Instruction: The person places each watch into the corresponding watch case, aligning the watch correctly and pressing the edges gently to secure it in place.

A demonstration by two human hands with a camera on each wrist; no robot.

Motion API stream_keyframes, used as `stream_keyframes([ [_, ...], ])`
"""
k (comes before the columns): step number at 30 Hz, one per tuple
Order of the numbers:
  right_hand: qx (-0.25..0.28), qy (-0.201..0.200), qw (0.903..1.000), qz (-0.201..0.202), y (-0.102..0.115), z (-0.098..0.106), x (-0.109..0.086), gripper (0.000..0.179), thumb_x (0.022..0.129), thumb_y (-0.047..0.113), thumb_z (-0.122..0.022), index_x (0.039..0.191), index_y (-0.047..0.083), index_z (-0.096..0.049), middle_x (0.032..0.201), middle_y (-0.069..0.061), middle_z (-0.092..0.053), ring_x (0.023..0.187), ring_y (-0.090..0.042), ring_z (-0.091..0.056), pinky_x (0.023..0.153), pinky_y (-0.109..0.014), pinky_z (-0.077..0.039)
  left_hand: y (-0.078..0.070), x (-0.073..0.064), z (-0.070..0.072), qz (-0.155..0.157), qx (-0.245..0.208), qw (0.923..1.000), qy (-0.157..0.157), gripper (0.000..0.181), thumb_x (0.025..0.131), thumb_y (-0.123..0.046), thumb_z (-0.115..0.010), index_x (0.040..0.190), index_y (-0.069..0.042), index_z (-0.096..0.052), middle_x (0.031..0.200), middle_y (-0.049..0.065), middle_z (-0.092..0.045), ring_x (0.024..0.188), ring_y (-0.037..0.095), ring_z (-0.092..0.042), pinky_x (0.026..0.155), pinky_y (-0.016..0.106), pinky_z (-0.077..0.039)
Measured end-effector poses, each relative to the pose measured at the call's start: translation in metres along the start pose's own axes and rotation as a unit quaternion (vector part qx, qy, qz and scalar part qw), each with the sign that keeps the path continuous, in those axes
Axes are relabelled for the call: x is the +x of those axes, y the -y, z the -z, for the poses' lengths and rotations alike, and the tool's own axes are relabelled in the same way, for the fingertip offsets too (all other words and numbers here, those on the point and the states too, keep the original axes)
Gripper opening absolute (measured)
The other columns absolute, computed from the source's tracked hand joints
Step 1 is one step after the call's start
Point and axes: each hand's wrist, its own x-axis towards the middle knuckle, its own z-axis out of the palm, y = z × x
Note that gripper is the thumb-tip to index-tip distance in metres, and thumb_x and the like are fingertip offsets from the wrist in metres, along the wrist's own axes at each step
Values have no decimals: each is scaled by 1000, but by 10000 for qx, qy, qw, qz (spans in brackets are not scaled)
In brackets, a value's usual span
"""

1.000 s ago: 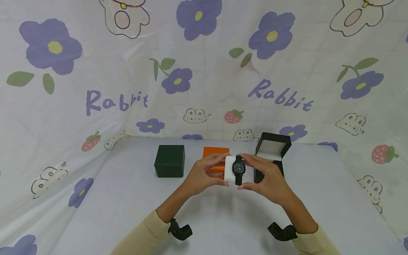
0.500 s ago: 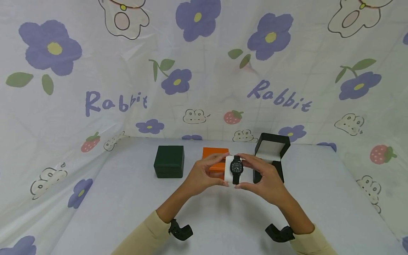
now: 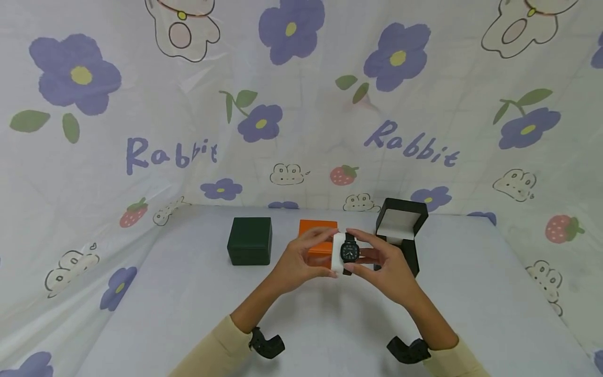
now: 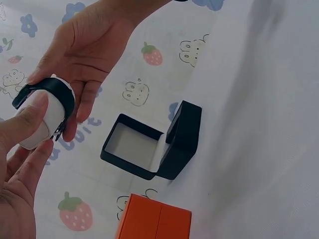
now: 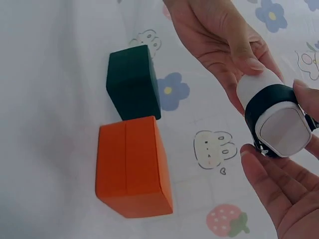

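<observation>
A black wristwatch (image 3: 349,252) with a squarish dark dial is strapped round a white watch cushion (image 3: 337,255), raised in front of me. My left hand (image 3: 298,264) grips the cushion's left part between thumb and fingers. From the other side, my right hand (image 3: 388,266) pinches the watch, thumb at its lower strap and forefinger at its upper strap. In the right wrist view, the cushion's rounded end (image 5: 285,130) sticks out past the dark strap (image 5: 266,102). The left wrist view has the left thumb (image 4: 32,117) pressed on the cushion.
A closed green box (image 3: 250,241) stands at the back left. Behind the hands is an orange box (image 3: 318,226), partly covered. Right of it, a black box (image 3: 405,209) stands with its lid up and a pale lining. A patterned cloth (image 3: 301,146) hangs behind the white tabletop (image 3: 188,293).
My right hand has moved slightly left, with its thumb now over the lower strap and other fingers showing behind the watch. The watch sits a little farther left. My left hand stays put.
</observation>
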Motion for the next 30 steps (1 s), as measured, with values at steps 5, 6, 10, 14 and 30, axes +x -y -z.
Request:
stream_keyframes([
  [5,265,-49,9995,-161,1,-1,0,67,85,6,-82,145,19,-56,140,-9,-59,101,-21,-73,86,-30,-60,-1,-1,0,-71,59,10000,-3,82,78,0,-86,151,-19,-52,146,3,-50,135,24,-51,92,35,-58],
  [6,294,-54,9993,-206,1,-1,1,67,85,7,-83,145,20,-57,141,-9,-58,101,-21,-73,87,-30,-60,-1,-1,0,-86,88,9999,-6,82,78,0,-85,151,-20,-52,146,2,-50,135,24,-51,92,35,-58],
  [10,315,-79,9990,-307,2,-1,1,66,85,8,-83,144,21,-58,139,-10,-58,99,-22,-73,88,-30,-60,-2,-1,0,-169,187,9997,-7,82,78,-1,-85,151,-19,-51,147,1,-50,135,23,-51,94,34,-57],
  [14,360,-55,9988,-324,4,-2,2,64,85,7,-83,144,14,-58,134,-13,-59,96,-24,-73,86,-30,-60,-2,-1,1,-224,109,9997,25,83,78,1,-85,151,-18,-51,148,1,-50,136,23,-50,96,35,-56],
  [30,536,-294,9973,-401,5,-9,3,66,84,6,-83,144,24,-60,139,-10,-60,102,-25,-73,82,-33,-62,-3,-1,-2,-262,-116,9993,-247,83,76,3,-86,150,-14,-52,143,15,-50,129,25,-56,92,36,-58],
])
